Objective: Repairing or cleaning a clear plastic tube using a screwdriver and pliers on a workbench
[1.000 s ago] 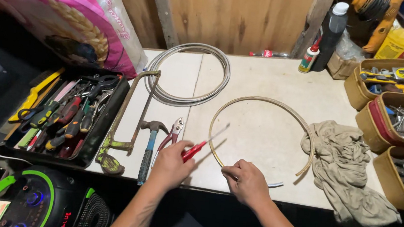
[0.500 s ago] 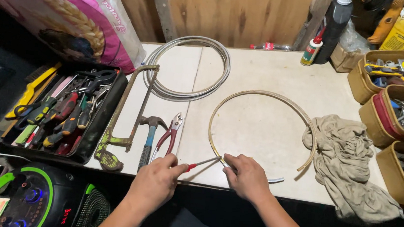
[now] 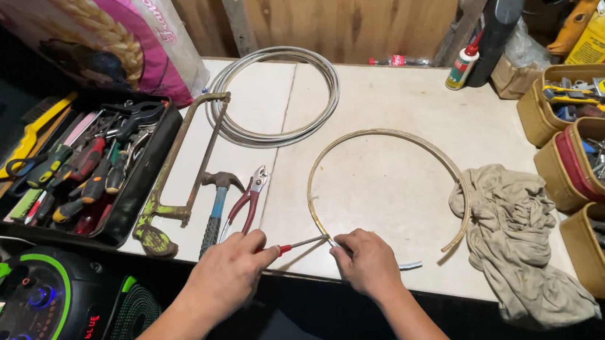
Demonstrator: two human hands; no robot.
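Here, left hand (image 3: 230, 270) gripping red-handled screwdriver (image 3: 297, 245), right hand (image 3: 367, 261) pinching hoop (image 3: 395, 134), pliers (image 3: 249, 202), rag (image 3: 514, 235) flanking.

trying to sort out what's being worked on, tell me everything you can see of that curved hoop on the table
The hoop is a thin, pale yellowish strip bent into an open ring, not closed: one end stops free beside the crumpled beige cloth, which it seems to touch. It looks like cane or thin wood, though that is uncertain. It lies flat on the light tabletop. Its near end sits at the table's front edge, pinched by the right hand, where the tip of the red-handled tool in the left hand meets it.
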